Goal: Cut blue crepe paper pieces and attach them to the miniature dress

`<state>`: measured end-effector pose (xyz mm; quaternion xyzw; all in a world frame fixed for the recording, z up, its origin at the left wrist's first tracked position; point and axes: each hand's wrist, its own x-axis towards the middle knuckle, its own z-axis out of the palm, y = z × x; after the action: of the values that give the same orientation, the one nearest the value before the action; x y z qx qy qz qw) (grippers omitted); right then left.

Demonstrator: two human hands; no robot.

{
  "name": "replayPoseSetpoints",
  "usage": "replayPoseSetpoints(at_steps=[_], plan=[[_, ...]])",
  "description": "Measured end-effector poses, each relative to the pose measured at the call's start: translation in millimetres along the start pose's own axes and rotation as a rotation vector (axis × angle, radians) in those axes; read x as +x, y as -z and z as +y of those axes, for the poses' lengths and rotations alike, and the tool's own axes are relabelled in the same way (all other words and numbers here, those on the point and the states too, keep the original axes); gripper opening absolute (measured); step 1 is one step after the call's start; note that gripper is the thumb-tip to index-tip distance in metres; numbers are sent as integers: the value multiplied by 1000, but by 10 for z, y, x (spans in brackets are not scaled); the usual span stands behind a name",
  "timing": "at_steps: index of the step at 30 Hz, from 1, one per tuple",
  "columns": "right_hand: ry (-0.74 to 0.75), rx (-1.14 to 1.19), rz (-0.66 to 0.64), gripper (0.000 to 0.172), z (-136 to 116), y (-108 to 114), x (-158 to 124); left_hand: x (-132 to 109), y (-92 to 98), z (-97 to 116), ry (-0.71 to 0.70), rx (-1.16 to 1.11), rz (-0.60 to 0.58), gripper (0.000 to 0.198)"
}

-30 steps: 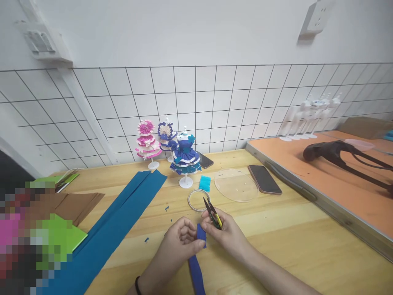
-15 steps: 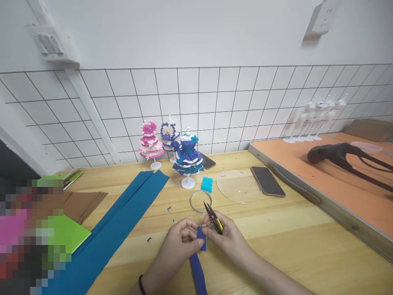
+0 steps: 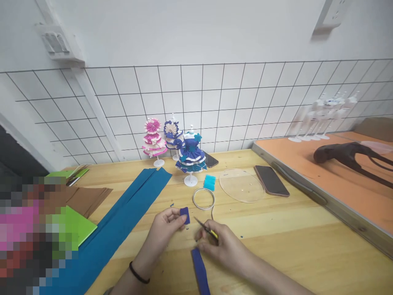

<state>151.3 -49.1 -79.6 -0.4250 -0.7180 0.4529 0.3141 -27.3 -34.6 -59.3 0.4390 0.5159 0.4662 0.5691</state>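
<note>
A small dark blue piece is pinched between the thumb and fingers of my left hand. My right hand is closed around small scissors with yellow on the handle, their tips pointing up and left. Just below the right fingertips, a long dark blue strip runs down to the lower edge of the view. Beyond the hands lie a ring of thin tape and a bright turquoise piece.
Three small dress forms in pink, purple and blue stand at the back. A teal strip lies left. A clear disc and phone sit right, beside an orange board with a dark tool.
My left hand has moved left with the small blue piece, now apart from my right hand. My right hand, still with the scissors, has lowered to the top of the long strip.
</note>
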Motion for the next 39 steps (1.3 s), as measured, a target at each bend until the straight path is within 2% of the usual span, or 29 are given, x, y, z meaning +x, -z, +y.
replayPoseSetpoints(at_steps=[3,6,13,18,22,28,39], plan=[[70,-189,-139,17,-67,-17,-61,9,44,18,41,-85,26,18],[122,-237,-183,12,-122,-3,-82,-2,38,18,89,-138,10,20],[-5,48,-198,7,-80,20,-46,-18,-14,-15,94,-113,-36,20],[-25,126,-126,7,-106,78,-30,-27,-52,-43,69,-19,-48,21],[59,72,-18,9,-145,133,-11,-90,-165,-51,80,98,-166,18],[158,-84,145,8,-104,147,5,-160,-278,-101,79,84,-284,13],[227,-132,196,5,-87,142,20,-187,-292,-68,62,76,-315,16]])
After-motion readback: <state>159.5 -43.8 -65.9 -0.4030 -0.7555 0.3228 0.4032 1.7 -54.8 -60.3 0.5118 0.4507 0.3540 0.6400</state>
